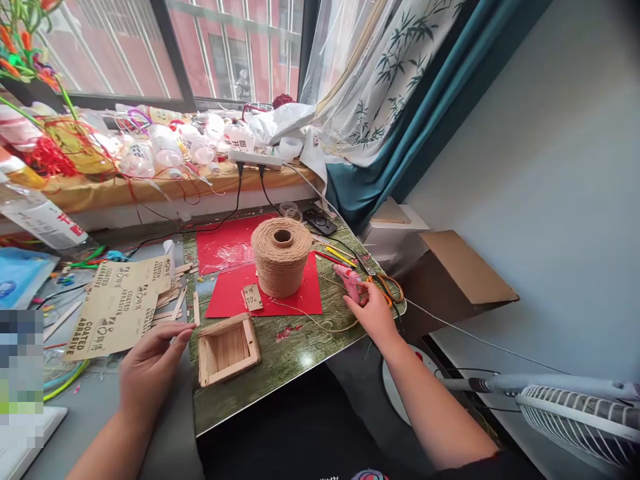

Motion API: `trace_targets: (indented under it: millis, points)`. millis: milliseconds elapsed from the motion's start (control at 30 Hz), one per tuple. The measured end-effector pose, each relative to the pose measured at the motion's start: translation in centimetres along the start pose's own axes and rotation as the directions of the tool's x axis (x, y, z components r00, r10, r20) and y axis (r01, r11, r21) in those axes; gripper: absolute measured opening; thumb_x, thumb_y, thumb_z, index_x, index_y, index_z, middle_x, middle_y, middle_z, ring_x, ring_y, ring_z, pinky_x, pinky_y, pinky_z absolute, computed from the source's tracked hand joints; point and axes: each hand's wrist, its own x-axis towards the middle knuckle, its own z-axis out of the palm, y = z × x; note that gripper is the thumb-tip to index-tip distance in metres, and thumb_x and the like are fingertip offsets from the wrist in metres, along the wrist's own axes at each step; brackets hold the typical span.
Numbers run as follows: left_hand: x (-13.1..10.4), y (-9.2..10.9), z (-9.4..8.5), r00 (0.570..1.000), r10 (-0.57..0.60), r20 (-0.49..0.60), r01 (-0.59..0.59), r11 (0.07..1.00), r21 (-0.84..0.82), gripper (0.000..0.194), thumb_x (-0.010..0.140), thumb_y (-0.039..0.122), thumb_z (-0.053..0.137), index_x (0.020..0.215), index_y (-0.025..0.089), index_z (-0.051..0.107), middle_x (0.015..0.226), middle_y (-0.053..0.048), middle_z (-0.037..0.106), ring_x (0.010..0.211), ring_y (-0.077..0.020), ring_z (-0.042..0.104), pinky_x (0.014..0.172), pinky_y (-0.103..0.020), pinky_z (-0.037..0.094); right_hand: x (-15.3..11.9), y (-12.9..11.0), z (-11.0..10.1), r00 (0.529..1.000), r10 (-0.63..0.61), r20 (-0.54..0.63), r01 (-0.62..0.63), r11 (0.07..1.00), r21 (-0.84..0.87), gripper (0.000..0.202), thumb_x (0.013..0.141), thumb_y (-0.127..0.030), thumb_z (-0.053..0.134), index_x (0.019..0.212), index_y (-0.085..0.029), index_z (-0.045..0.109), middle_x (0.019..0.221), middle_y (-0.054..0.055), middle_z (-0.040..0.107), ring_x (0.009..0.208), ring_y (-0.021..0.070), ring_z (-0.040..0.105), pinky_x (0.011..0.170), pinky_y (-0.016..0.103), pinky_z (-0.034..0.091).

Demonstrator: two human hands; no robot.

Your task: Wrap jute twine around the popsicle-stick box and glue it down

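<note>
My left hand (156, 353) has its fingertips together at the lower end of a small wooden stick (197, 309). Just right of it, a box of wooden sticks (229, 350) lies with its opening facing me, twine wrapped around its outside. My right hand (374, 312) is at the table's right side, its fingers on a pink glue gun (351, 280). Behind the box, a big spool of twine (281, 260) stands on red sheets (225, 293), and a loose strand runs from it toward my right hand. A small cardboard tag (253, 297) lies beside the spool.
Scissors with orange handles (391, 290), pencils (341, 257) and a black phone (320, 222) lie right of the spool. Sandpaper sheets (117, 307) and loose sticks are at the left. A power strip (256, 159) sits on the sill; a fan (580, 420) stands at the right.
</note>
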Motion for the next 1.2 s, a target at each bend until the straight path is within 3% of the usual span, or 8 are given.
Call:
trace_targets:
  millis: [167,367,500,800,1000,1133,1200]
  points:
    - [0.0,-0.4,0.0,0.994,-0.098,0.041,0.097,0.995,0.017,0.026,0.091,0.047,0.073,0.091,0.021,0.072,0.097,-0.005,0.073,0.096,-0.023,0.067,0.092,-0.035,0.054,1.9,-0.5,0.6,0.993,0.036,0.111,-0.05,0.99,0.133,0.032,0.083,-0.05,0.072,0.092,-0.02,0.072,0.088,0.01,0.072,0.075,0.0255,0.063,0.07,0.036,0.049]
    - [0.0,-0.8,0.2,0.989,-0.14,0.042,0.137,0.988,0.068,0.029,0.091,0.049,0.071,0.094,0.02,0.073,0.097,-0.004,0.074,0.095,-0.0228,0.067,0.091,-0.035,0.053,3.5,-0.8,0.4,0.976,0.072,0.205,-0.135,0.941,0.31,0.048,0.09,-0.063,0.06,0.103,-0.017,0.072,0.083,0.008,0.077,0.072,0.023,0.07,0.067,0.032,0.052]
    - [0.1,-1.2,0.4,0.994,-0.109,0.032,0.107,0.993,0.053,0.029,0.092,0.048,0.07,0.094,0.019,0.073,0.096,-0.004,0.073,0.095,-0.0224,0.067,0.091,-0.034,0.053,3.2,-0.6,0.7,0.97,0.067,0.233,-0.147,0.927,0.345,0.048,0.087,-0.06,0.067,0.107,-0.017,0.073,0.083,0.007,0.077,0.074,0.0229,0.072,0.07,0.032,0.054]
    - [0.0,-0.7,0.2,0.991,-0.118,0.07,0.111,0.99,0.092,0.025,0.095,0.046,0.068,0.095,0.021,0.072,0.098,-0.003,0.073,0.098,-0.0233,0.067,0.093,-0.036,0.055,1.3,-0.6,0.9,0.966,-0.036,0.256,-0.017,0.98,0.199,0.033,0.086,-0.045,0.072,0.106,-0.02,0.079,0.092,0.006,0.075,0.079,0.0229,0.065,0.072,0.034,0.048]
    - [0.0,-0.7,0.3,0.991,-0.118,0.059,0.112,0.989,0.096,0.027,0.095,0.047,0.067,0.096,0.02,0.072,0.098,-0.003,0.073,0.097,-0.0224,0.068,0.092,-0.035,0.056,1.7,-1.9,1.4,0.953,-0.128,0.273,0.099,0.988,0.119,0.023,0.085,-0.037,0.075,0.102,-0.023,0.078,0.101,0.006,0.074,0.093,0.026,0.066,0.086,0.039,0.05]
    - [-0.1,-1.2,0.2,0.988,-0.137,0.069,0.13,0.986,0.104,0.029,0.095,0.05,0.066,0.096,0.021,0.072,0.1,-0.003,0.074,0.096,-0.0228,0.068,0.091,-0.036,0.057,1.0,-1.5,0.1,0.934,-0.201,0.294,0.209,0.978,0.004,0.05,0.079,-0.032,0.08,0.127,-0.025,0.07,0.121,0.009,0.067,0.113,0.0291,0.063,0.097,0.043,0.051]
    - [-0.1,-1.4,0.2,0.986,-0.152,0.065,0.145,0.985,0.098,0.03,0.095,0.051,0.067,0.095,0.021,0.072,0.101,-0.003,0.074,0.097,-0.0227,0.068,0.092,-0.036,0.057,0.6,-0.8,-0.8,0.936,-0.163,0.312,0.187,0.981,-0.048,0.063,0.079,-0.027,0.075,0.14,-0.027,0.061,0.13,0.01,0.063,0.114,0.0282,0.064,0.094,0.042,0.053]
